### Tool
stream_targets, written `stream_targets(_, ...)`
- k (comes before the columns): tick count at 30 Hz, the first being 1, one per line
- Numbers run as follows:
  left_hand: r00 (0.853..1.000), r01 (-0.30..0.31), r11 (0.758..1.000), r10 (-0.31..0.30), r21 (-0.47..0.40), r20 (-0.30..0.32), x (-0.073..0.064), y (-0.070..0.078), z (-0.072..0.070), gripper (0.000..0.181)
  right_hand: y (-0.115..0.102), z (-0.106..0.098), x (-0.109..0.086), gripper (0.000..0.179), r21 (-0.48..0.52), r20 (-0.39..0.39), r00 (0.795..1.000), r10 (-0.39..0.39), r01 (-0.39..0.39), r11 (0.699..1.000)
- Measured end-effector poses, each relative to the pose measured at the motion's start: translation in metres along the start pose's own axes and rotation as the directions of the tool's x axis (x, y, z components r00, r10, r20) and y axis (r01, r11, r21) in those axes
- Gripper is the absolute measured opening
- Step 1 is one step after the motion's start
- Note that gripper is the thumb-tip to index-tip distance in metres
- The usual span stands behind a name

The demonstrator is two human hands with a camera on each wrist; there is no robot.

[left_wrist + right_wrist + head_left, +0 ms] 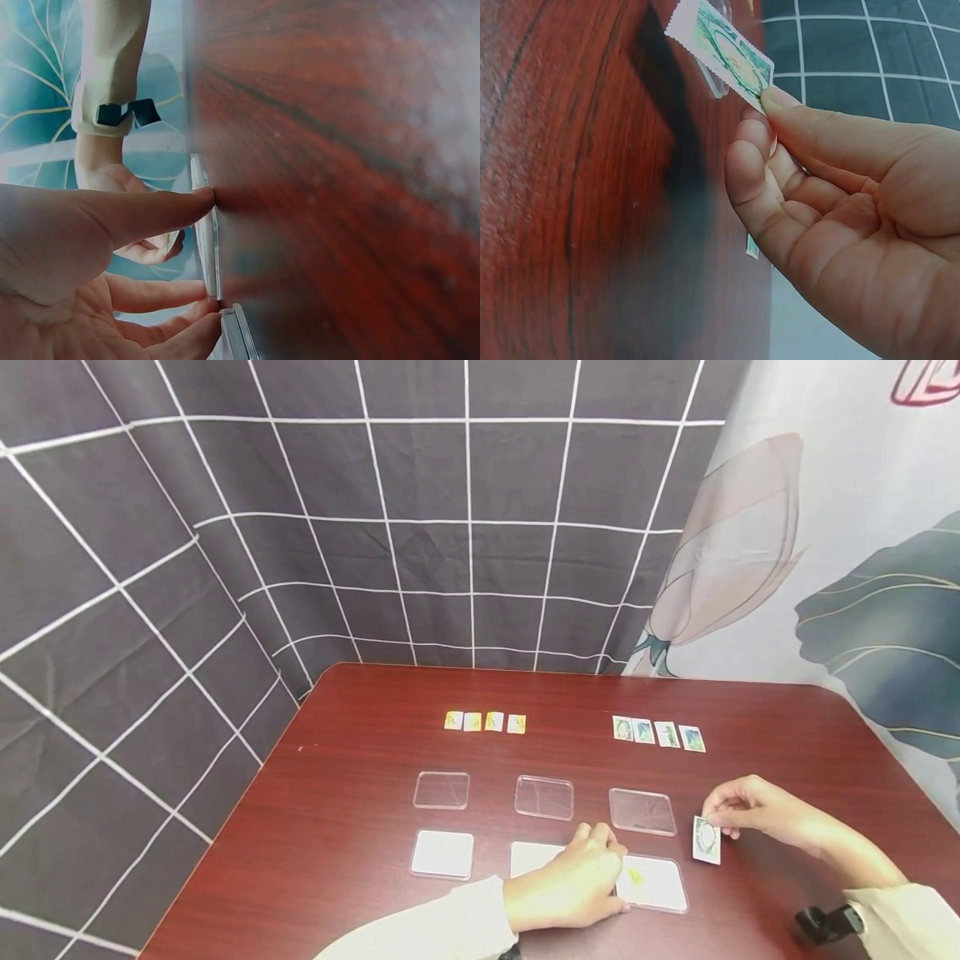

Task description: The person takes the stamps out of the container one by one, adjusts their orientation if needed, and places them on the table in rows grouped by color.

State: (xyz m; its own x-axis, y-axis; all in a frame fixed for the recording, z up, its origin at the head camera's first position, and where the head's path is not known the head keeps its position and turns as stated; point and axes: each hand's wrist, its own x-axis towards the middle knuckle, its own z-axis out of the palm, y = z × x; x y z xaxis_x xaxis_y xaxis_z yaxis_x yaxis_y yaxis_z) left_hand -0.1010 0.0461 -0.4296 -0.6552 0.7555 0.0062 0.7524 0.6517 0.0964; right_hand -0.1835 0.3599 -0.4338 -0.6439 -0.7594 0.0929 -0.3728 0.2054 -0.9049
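My right hand (757, 810) pinches a green and white postage stamp (707, 841) by one corner between thumb and fingertips. The stamp has serrated edges and a printed green design (731, 52) in the right wrist view. My left hand (573, 881) grips the left side of a flat clear plastic case (663, 883), thumb at its near corner and fingers at the far edge. White backing and a small yellow piece show inside that case. In the left wrist view the thumb and index finger (161, 296) span the case's edge (208, 247).
Clear lids (442, 790) lie in a row behind the white-backed cases (442, 853). The middle case (534, 857) is partly hidden by my left hand. Yellow stamps (494, 721) and green-blue stamps (667, 734) lie in two rows farther back on the red-brown table (337, 827).
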Motion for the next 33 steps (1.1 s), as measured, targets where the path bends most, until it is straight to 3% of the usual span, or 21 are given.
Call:
stream_targets(12, 1.000, -0.018, 0.997, 0.020, 0.076, -0.020, 0.000, 0.000, 0.000, 0.040, 0.002, -0.012, 0.000, 0.014, -0.050, -0.041, 0.998, 0.051, -0.053, 0.997)
stream_targets(18, 1.000, -0.003, 0.999, 0.004, 0.054, -0.017, -0.001, 0.001, 0.000, 0.040, 0.006, -0.015, -0.003, 0.010, -0.060, -0.063, 0.991, 0.116, -0.119, 0.991)
stream_targets(33, 1.000, -0.022, 0.996, 0.024, 0.087, -0.020, -0.001, 0.001, 0.001, 0.038, 0.012, -0.026, -0.006, 0.008, -0.059, -0.082, 0.986, 0.144, -0.149, 0.987)
